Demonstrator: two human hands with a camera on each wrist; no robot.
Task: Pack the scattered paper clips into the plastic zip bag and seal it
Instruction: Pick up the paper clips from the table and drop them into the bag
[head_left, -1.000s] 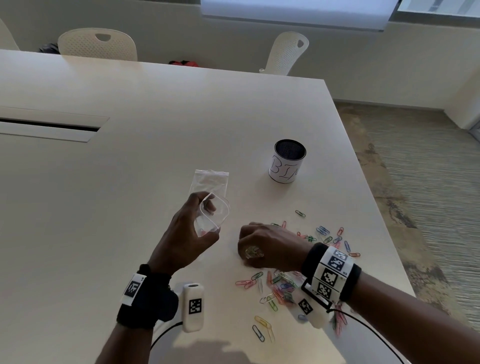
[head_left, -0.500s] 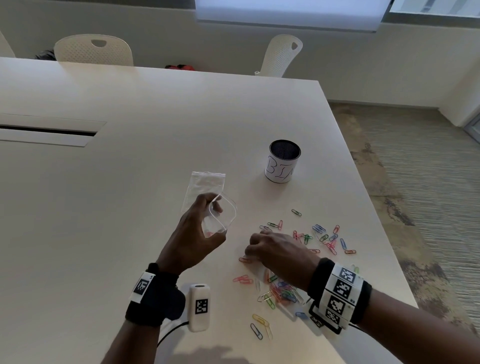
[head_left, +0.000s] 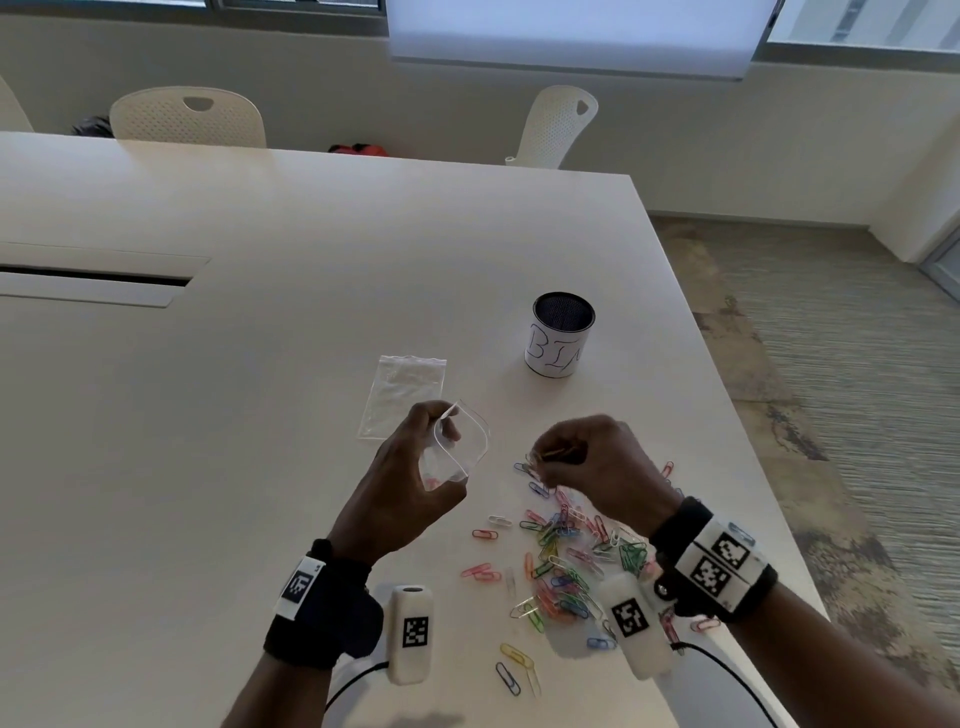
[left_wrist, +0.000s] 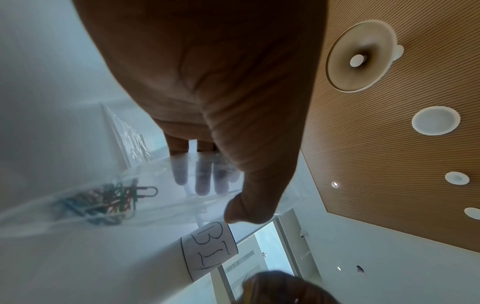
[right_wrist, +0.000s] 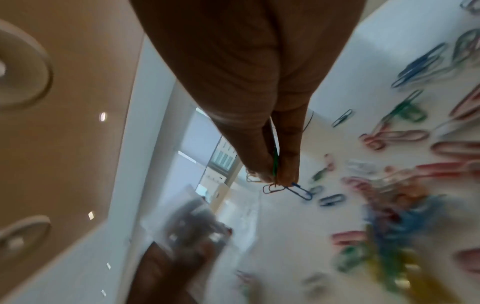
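My left hand (head_left: 415, 467) holds a clear zip bag (head_left: 457, 449) above the table with its mouth gaping toward the right. The left wrist view shows several coloured clips inside the bag (left_wrist: 109, 201), with my fingers (left_wrist: 202, 176) behind the plastic and my thumb in front. My right hand (head_left: 587, 462) is lifted just right of the bag's mouth and pinches a small bunch of paper clips (right_wrist: 283, 188) between thumb and fingers. Many coloured paper clips (head_left: 566, 566) lie scattered on the table below and in front of my right hand.
A second clear zip bag (head_left: 402, 395) lies flat on the table behind my left hand. A round mesh cup (head_left: 561, 335) with a white paper label stands farther back right. The table's right edge (head_left: 727, 395) runs close past the clips. Chairs (head_left: 187, 117) stand at the far side.
My right hand has risen off the table with clips pinched in it and moved toward the bag's mouth. The left hand still holds the bag up.
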